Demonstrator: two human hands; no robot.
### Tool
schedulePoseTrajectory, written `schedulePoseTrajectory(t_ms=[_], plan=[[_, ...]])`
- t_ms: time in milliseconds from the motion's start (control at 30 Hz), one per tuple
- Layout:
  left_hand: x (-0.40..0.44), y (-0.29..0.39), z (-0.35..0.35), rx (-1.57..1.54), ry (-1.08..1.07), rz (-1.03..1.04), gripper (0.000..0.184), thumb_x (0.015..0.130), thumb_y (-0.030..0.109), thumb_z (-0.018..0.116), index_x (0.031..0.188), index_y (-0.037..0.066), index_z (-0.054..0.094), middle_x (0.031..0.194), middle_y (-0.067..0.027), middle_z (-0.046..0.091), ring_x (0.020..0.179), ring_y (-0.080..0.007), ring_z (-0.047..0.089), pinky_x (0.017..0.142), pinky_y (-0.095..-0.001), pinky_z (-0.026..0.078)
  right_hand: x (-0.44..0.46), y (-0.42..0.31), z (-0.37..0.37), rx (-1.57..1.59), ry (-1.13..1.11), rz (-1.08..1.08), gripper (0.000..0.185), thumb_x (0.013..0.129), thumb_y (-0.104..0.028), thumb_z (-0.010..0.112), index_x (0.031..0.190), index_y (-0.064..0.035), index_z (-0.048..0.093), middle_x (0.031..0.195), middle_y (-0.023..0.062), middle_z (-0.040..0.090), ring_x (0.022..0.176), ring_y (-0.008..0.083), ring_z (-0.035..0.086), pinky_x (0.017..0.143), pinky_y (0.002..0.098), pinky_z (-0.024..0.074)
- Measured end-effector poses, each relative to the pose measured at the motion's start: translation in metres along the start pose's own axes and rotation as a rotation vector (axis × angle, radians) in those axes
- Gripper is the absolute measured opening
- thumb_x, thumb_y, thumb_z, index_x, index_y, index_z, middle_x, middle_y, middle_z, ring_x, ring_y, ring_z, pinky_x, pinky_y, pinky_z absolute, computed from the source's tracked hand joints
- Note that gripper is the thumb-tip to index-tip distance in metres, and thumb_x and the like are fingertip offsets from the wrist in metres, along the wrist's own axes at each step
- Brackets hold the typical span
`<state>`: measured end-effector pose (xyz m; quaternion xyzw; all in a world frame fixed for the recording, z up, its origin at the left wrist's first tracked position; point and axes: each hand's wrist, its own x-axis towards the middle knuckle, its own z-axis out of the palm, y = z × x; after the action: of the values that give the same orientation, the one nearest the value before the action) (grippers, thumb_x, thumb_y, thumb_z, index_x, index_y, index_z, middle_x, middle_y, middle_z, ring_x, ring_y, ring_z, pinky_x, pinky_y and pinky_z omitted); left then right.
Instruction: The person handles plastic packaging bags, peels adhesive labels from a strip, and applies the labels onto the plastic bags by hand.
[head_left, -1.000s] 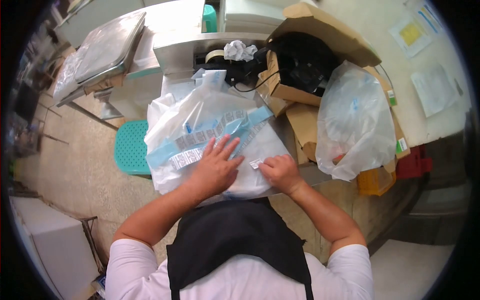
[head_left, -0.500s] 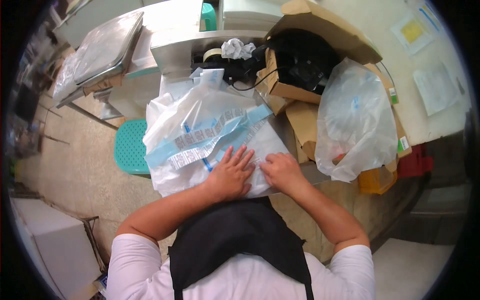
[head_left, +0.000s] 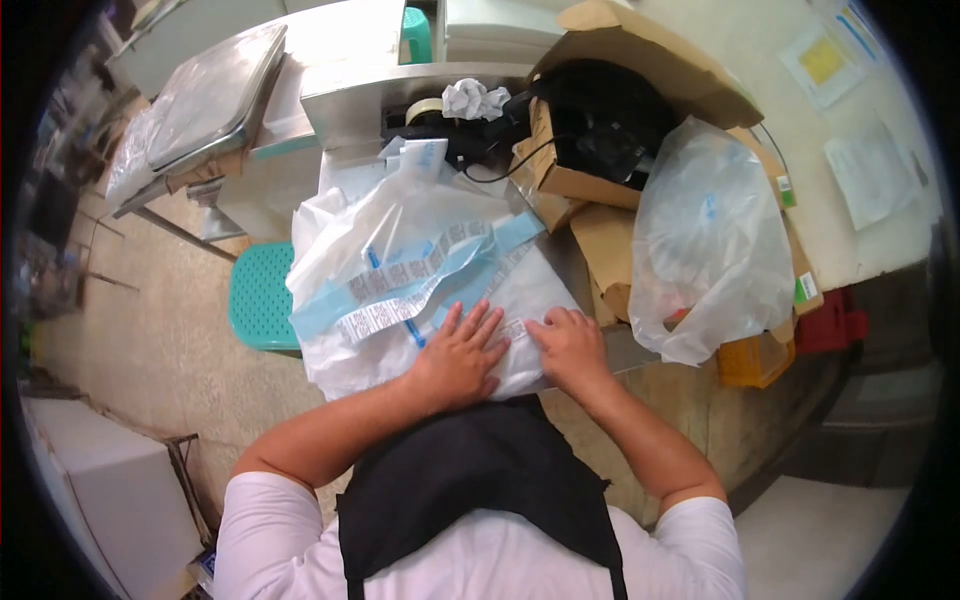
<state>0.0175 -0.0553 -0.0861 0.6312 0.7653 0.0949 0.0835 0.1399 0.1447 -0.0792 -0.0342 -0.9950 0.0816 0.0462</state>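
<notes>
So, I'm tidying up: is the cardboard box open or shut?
Open: the cardboard box has its flap raised, showing black items inside.

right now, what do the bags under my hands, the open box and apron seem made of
Bags: likely thin plastic, glossy, wrinkled, slightly see-through. Open box: matte brown cardboard, by its stiff flap. Apron: probably cloth, dull black, draping softly.

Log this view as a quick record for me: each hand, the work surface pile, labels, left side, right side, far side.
Left hand: spread flat on the pile
Right hand: fingers bent, fingertips close to a small label; contact unclear
Pile: white plastic bags
Labels: printed label strips lying across the bags
Left side: teal stool
Right side: translucent plastic bag, open cardboard box
Far side: crumpled paper, tape roll
</notes>
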Motion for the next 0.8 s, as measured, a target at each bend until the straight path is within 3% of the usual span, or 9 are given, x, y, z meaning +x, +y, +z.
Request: schedulePoseTrajectory(t_ms=[267, 367, 567, 633, 800], plan=[[0.0, -0.001, 0.002, 0.002, 0.006, 0.006, 0.064, 0.087, 0.046, 0.067, 0.142, 0.014, 0.058, 0.159, -0.019, 0.036, 0.152, -0.0381, 0.023, 0.122, -0.0583, 0.016, -0.004, -0.002, -0.006, 0.043, 0.031, -0.007, 0.028, 0.083, -0.015, 0.063, 0.107, -0.0178, 0.076, 0.097, 0.0057, 0.062, 0.092, 0.0279, 0.062, 0.078, 0.0446, 0.0478], [0.0, -0.001, 0.002, 0.0, 0.028, 0.012, 0.061, 0.087, 0.046, 0.067, 0.139, 0.014, 0.06, 0.159, -0.0188, 0.037, 0.151, -0.0381, 0.025, 0.122, -0.0582, 0.016, -0.008, -0.004, 0.001, 0.064, -0.087, 0.051, 0.028, 0.083, -0.019, 0.067, 0.11, -0.0151, 0.075, 0.099, 0.0067, 0.062, 0.094, 0.0293, 0.062, 0.08, 0.0453, 0.0482], [-0.007, -0.006, -0.014, -0.169, 0.161, -0.075, 0.048, 0.088, 0.037, 0.07, 0.128, 0.012, 0.065, 0.154, -0.0195, 0.042, 0.146, -0.0398, 0.034, 0.12, -0.0567, 0.024, 0.004, 0.011, 0.006, 0.06, 0.149, 0.296, 0.034, 0.081, -0.029, 0.075, 0.11, -0.0104, 0.073, 0.106, 0.0086, 0.065, 0.102, 0.0346, 0.062, 0.087, 0.0488, 0.049], [-0.014, -0.015, -0.019, -0.226, 0.283, -0.148, 0.044, 0.088, 0.033, 0.071, 0.126, 0.012, 0.066, 0.152, -0.0196, 0.045, 0.144, -0.0403, 0.037, 0.118, -0.0561, 0.028, 0.004, 0.009, 0.006, 0.069, 0.133, 0.298, 0.035, 0.081, -0.03, 0.075, 0.11, -0.0112, 0.072, 0.107, 0.0082, 0.065, 0.103, 0.0338, 0.061, 0.086, 0.0483, 0.0489], [-0.02, -0.025, -0.021, -0.182, 0.226, -0.192, 0.045, 0.088, 0.031, 0.071, 0.13, 0.013, 0.064, 0.151, -0.0183, 0.046, 0.144, -0.04, 0.038, 0.118, -0.0563, 0.029, 0.007, 0.001, 0.005, 0.091, 0.113, 0.235, 0.027, 0.079, -0.026, 0.077, 0.102, -0.0123, 0.074, 0.104, 0.0073, 0.066, 0.099, 0.0318, 0.062, 0.084, 0.0464, 0.0489]])
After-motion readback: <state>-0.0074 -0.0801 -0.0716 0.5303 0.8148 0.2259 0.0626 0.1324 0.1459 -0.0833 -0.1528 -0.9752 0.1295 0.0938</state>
